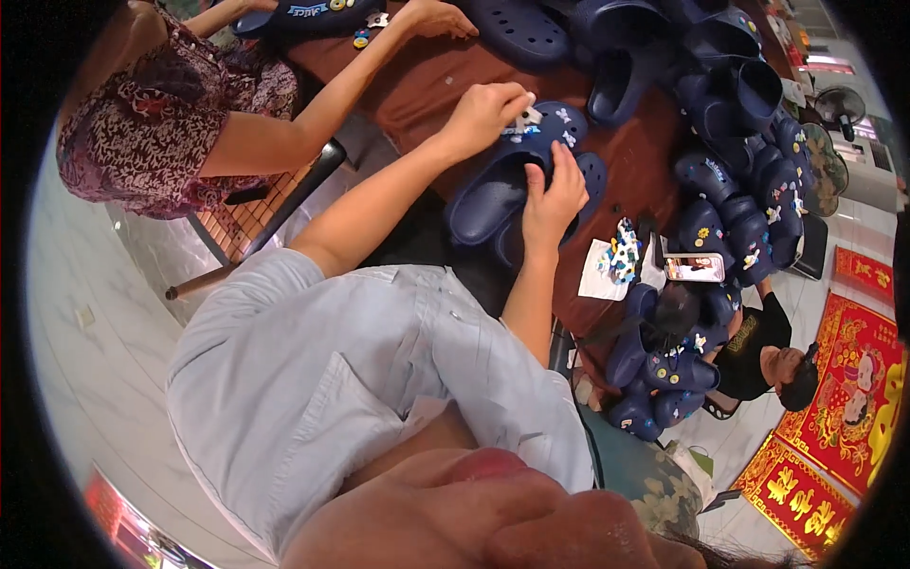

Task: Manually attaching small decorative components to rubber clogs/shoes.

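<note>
A navy foam clog [488, 201] lies before me on the brown-covered table, its toe pointing away and its heel toward me. White bow-like charms sit on its toe. My left hand [485, 121] is closed, its fingers pinching a small white shoe charm [527, 116] at the left of the toe. With its thumb at the foot opening and fingers over the upper, my right hand [557, 194] grips the clog from the right. A second navy clog [594, 175] lies beside and partly under it, mostly hidden by that hand.
Piled charms [621, 254] lie on white paper at the right, near a phone [695, 267]. Several navy clogs [730, 114] are heaped along the far and right sides. At the left, a co-worker's arm [322, 109] reaches over the table. Another person [758, 346] sits beyond the right edge.
</note>
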Demonstrator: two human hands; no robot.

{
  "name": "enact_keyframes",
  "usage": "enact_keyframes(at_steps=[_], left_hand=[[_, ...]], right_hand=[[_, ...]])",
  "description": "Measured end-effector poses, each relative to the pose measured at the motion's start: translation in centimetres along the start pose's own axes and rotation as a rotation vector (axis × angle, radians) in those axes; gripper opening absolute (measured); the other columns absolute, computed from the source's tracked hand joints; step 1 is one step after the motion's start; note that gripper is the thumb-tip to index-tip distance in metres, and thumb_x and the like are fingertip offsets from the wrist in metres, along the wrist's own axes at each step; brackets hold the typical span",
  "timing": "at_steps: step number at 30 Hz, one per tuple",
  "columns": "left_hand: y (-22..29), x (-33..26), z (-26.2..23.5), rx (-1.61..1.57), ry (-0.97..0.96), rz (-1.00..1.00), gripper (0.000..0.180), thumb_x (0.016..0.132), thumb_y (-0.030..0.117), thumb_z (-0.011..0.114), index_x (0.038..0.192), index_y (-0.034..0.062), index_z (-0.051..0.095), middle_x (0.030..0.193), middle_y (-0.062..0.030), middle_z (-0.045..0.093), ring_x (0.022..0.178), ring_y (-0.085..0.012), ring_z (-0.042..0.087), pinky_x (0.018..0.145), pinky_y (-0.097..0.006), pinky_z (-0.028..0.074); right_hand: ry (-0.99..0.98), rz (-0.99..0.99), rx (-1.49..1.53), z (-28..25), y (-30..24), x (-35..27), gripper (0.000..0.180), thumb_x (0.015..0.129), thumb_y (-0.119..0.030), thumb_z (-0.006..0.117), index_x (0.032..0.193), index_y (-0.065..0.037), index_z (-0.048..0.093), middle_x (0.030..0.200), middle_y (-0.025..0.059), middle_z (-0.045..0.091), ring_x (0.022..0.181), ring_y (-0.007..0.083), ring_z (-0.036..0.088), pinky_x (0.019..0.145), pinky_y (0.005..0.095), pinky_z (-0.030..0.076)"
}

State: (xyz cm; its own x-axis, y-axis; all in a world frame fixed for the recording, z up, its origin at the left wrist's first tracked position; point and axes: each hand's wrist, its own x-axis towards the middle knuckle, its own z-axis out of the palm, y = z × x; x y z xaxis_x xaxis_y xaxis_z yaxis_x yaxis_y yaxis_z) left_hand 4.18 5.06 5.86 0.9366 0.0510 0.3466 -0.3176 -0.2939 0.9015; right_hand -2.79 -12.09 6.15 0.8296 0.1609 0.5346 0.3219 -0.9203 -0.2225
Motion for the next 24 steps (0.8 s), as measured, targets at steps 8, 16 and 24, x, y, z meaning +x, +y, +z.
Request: enact_keyframes(at_steps=[8, 16, 24], left_hand=[[5.5, -3.2, 2.7, -0.195, -0.308, 0.116, 0.020, 0.092, 0.017, 0.067, 0.099, -0.0010, 0.070, 0.090, -0.0157, 0.071, 0.082, -0.0268, 0.069, 0.073, -0.035, 0.052], [1.2, -0.1, -0.4, 0.203, -0.084, 0.068, 0.026, 0.087, 0.026, 0.072, 0.096, 0.0020, 0.070, 0.094, -0.0179, 0.072, 0.088, -0.0321, 0.070, 0.078, -0.039, 0.054], [-1.2, 1.5, 0.2, 0.619, -0.539, -0.243, 0.080, 0.081, 0.079, 0.052, 0.090, 0.0027, 0.072, 0.086, -0.0243, 0.070, 0.085, -0.0392, 0.070, 0.081, -0.049, 0.053]], right_hand=[[0.247, 0.376, 0.649, -3.0, 1.3, -1.7, 0.010, 0.086, -0.007, 0.073, 0.090, 0.000, 0.067, 0.086, 0.0072, 0.064, 0.078, 0.0179, 0.061, 0.075, 0.0308, 0.047], [0.210, 0.683, 0.225, -6.2, 11.3, -6.1, 0.015, 0.082, -0.008, 0.071, 0.093, 0.000, 0.066, 0.082, 0.0096, 0.067, 0.072, 0.0215, 0.064, 0.072, 0.0339, 0.050], [0.183, 0.672, -0.306, -5.3, 13.6, -8.3, 0.026, 0.084, -0.017, 0.070, 0.106, -0.003, 0.067, 0.095, 0.0150, 0.068, 0.090, 0.0346, 0.061, 0.081, 0.0462, 0.046]])
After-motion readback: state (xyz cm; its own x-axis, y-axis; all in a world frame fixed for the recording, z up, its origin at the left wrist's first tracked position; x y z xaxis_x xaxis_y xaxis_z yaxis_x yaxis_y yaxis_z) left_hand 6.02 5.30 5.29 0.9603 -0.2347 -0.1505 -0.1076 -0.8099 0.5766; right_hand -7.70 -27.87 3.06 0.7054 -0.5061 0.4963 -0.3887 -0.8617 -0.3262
